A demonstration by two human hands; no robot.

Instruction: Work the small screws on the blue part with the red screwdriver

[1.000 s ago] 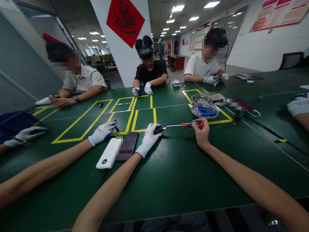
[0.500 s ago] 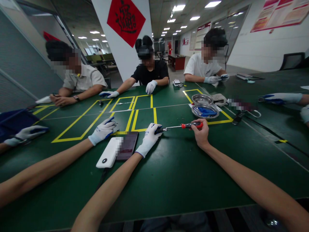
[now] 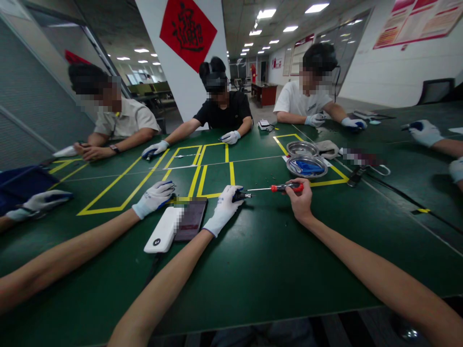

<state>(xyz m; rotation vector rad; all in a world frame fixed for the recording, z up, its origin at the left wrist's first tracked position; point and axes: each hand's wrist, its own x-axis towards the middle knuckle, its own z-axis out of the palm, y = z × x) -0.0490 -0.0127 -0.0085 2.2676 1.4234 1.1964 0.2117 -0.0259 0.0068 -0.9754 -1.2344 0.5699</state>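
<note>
My left hand (image 3: 224,210), in a white glove with blue fingertips, is closed around a small black part (image 3: 238,195) with a metal end pointing right. The fingers cover much of this part, so its exact kind is unclear. My bare right hand (image 3: 301,200) grips a screwdriver (image 3: 287,187) by its red and black handle. The thin shaft points left, and its tip lies at or just above the metal end; contact cannot be made out. Beside my left wrist are a white power bank (image 3: 163,230) and a dark phone (image 3: 191,219).
A co-worker's gloved hand (image 3: 154,198) reaches in at my left. Metal bowls (image 3: 306,165), one with blue items, stand beyond my right hand. Yellow tape (image 3: 231,173) marks the green table (image 3: 253,274). Several people sit around it. A dark blue bin (image 3: 27,185) is far left.
The black part's metal end has tilted slightly down, and the screwdriver tip now sits a little higher against it. Across the table, co-workers' gloved hands have shifted; one pair has moved apart.
</note>
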